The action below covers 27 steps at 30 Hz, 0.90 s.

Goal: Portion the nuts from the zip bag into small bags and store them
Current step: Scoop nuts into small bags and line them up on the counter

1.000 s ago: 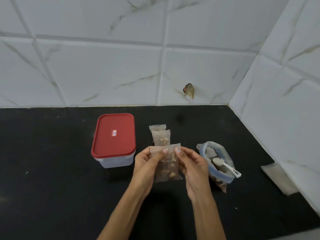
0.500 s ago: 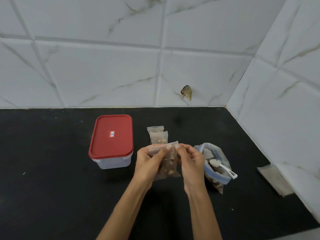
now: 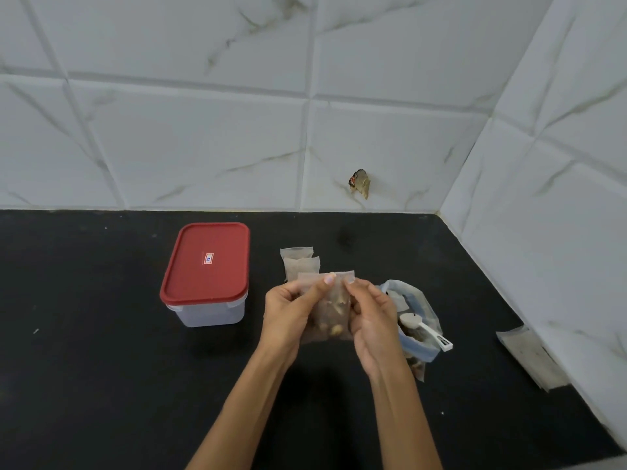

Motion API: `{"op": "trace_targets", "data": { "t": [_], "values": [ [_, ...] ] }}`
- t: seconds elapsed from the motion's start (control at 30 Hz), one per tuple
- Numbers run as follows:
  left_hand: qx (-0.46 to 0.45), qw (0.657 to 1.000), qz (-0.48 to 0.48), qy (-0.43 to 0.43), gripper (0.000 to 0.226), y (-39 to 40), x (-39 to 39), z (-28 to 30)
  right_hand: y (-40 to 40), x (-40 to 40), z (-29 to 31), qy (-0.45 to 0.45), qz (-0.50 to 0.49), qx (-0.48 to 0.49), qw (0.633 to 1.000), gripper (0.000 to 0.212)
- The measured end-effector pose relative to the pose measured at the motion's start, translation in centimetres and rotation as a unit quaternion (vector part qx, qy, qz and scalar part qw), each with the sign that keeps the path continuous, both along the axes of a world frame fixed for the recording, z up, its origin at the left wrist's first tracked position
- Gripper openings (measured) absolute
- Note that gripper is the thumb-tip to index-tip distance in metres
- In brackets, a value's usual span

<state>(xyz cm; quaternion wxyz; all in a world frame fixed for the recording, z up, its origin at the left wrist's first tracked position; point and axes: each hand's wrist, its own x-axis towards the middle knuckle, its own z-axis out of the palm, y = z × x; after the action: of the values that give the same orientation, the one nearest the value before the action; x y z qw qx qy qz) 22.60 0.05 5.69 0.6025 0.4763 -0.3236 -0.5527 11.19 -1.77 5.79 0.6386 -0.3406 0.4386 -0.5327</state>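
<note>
Above the black counter I hold a small clear bag (image 3: 334, 312) with nuts in it. My left hand (image 3: 290, 308) and my right hand (image 3: 371, 317) both pinch its top strip, thumbs almost touching at the middle. Two more small filled bags (image 3: 300, 262) lie overlapping on the counter just behind it. The big zip bag (image 3: 415, 307) with a blue rim stands open to the right of my right hand, with a white scoop (image 3: 424, 329) resting in its mouth. A clear box with a red lid (image 3: 205, 262), shut, sits to the left.
A stack of flat empty small bags (image 3: 529, 356) lies at the right, against the side wall. White marble tiles close off the back and right side. Something small and brown (image 3: 359, 183) sticks on the back wall near the corner.
My hands have come closer together along the small bag's top strip. The thumbs that were apart at its corners now nearly meet. The view shifted slightly.
</note>
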Motion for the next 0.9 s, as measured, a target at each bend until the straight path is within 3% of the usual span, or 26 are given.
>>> {"op": "trace_targets", "data": {
  "t": [0.13,0.23,0.37,0.47,0.6,0.73,0.9],
  "values": [
    [-0.017,0.998,0.035,0.057,0.014,-0.11,0.18,-0.11,-0.55,-0.97,0.41,-0.059,-0.040,-0.008,0.997,0.014],
    [-0.035,0.997,0.050,0.055,0.014,0.01,0.26,-0.24,-0.65,-1.21,0.56,-0.071,-0.035,-0.009,0.997,0.018],
    [-0.050,0.997,0.056,0.027,0.012,0.40,-0.15,0.08,-0.67,-1.07,0.35,-0.034,-0.019,-0.016,0.999,0.015],
    [-0.047,0.996,0.073,-0.003,0.010,0.40,-0.16,0.09,-0.65,-1.13,0.33,-0.054,0.018,-0.018,0.998,0.007],
    [-0.036,0.996,0.083,-0.026,0.010,0.59,-0.24,-0.39,-0.52,-0.97,0.21,-0.005,0.093,-0.040,0.995,0.024],
    [-0.032,0.995,0.089,-0.035,0.009,0.61,-0.20,-0.77,-0.53,-0.36,-0.18,0.022,0.074,-0.044,0.996,0.002],
    [-0.045,0.994,0.076,-0.057,0.008,0.70,-0.03,-0.75,-0.93,-0.22,-0.31,0.053,0.091,-0.063,0.992,0.007]
  ]
}}
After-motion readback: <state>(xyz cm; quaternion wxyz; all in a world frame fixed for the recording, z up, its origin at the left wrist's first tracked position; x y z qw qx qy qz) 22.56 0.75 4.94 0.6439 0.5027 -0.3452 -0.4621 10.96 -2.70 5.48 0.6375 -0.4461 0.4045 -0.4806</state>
